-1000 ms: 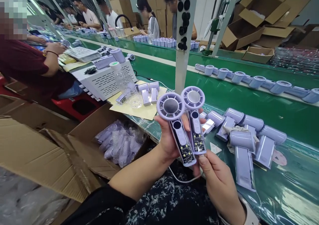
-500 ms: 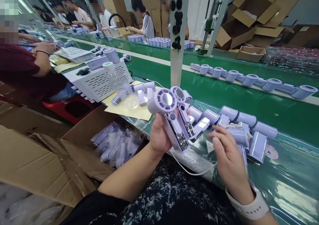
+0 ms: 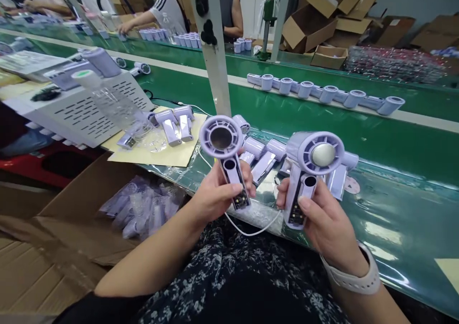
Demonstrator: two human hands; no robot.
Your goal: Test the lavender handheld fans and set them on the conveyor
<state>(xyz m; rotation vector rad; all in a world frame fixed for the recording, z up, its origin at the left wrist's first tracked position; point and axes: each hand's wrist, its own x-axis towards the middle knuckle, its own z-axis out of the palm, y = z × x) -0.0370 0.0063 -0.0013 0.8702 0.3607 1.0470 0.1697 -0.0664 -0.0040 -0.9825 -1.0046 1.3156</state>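
While the left hand (image 3: 215,197) is wrapped around the handle of one purple fan (image 3: 230,163) near twelve o'clock from the wearer's lap, the right hand (image 3: 328,214), well apart from it, is clasped around a second fan (image 3: 301,172) at one o'clock. Both are held above the edge of a glossy green tabletop (image 3: 398,214), which catches pale reflections at two o'clock. More purple units (image 3: 266,165) lie on it between and behind the hands. At eleven o'clock spreads yellow paper (image 3: 168,157), with a vented metal case (image 3: 107,111) beside it; at ten gapes a cardboard box (image 3: 77,185) of bagged purple parts (image 3: 147,209). A pale post (image 3: 211,56) rises at twelve. Toward one, a row of fans (image 3: 306,89) lines a light strip, and open cartons (image 3: 308,29) are heaped beyond. Between eleven and twelve, a person in a striped sleeve (image 3: 161,9) reaches over the far bench.
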